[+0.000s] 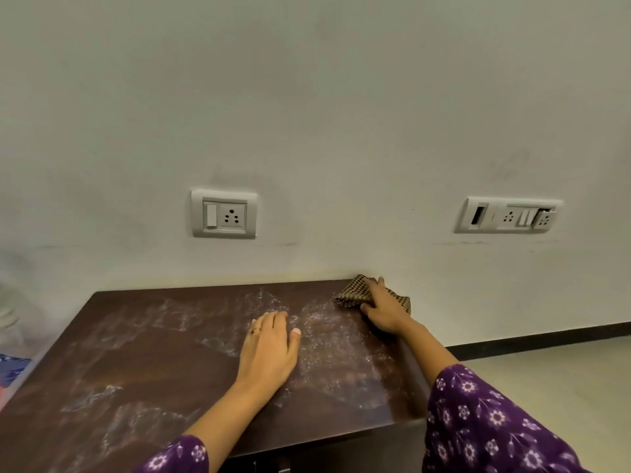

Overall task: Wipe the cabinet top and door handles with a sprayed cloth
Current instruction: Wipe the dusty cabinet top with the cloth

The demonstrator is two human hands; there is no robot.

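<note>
The dark brown cabinet top [146, 356] fills the lower half of the view, streaked with pale dusty smears. A brown checked cloth [356, 293] lies bunched at the top's far right corner against the wall. My right hand [384, 310] lies on the cloth, fingers spread over it and the thumb curled at its near edge. My left hand [269, 346] rests flat on the top near the middle, fingers straight, a ring on one finger. The cabinet's door handles are out of sight below the front edge.
A white wall rises right behind the cabinet, with one socket plate [223, 214] above the top and a wider socket panel [508, 216] to the right. Pale floor [546, 370] and a dark skirting lie to the right. A blurred bag [12, 367] sits at the left edge.
</note>
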